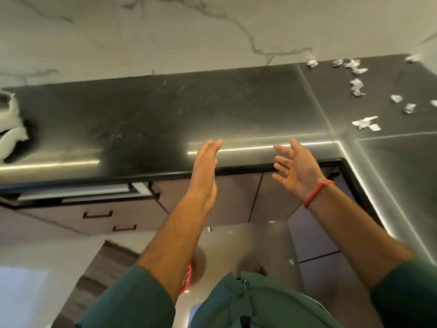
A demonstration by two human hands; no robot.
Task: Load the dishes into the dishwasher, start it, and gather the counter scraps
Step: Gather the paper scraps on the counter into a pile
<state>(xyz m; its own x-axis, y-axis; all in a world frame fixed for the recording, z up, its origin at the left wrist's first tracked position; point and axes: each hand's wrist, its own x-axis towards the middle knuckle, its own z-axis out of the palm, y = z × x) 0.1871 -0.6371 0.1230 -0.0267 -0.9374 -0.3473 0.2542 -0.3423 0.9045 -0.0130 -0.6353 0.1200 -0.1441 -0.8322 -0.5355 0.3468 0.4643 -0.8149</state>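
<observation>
Both my hands are raised over the front edge of the dark counter [146, 119], palms facing each other and holding nothing. My left hand [206, 171] has its fingers straight and together. My right hand [295, 169], with a red thread on the wrist, has its fingers spread. Several crumpled white paper scraps [357, 87] lie scattered on the counter at the far right. The dishwasher's top edge [78, 191] shows under the counter at the left, its door slightly ajar. No dishes are in view.
White crumpled material [10, 129] sits at the counter's left edge. Brown drawers with black handles [98, 214] are below. A few small scraps [291, 261] lie on the floor beside a striped rug [99, 271]. A red object [186, 280] shows beneath my left arm.
</observation>
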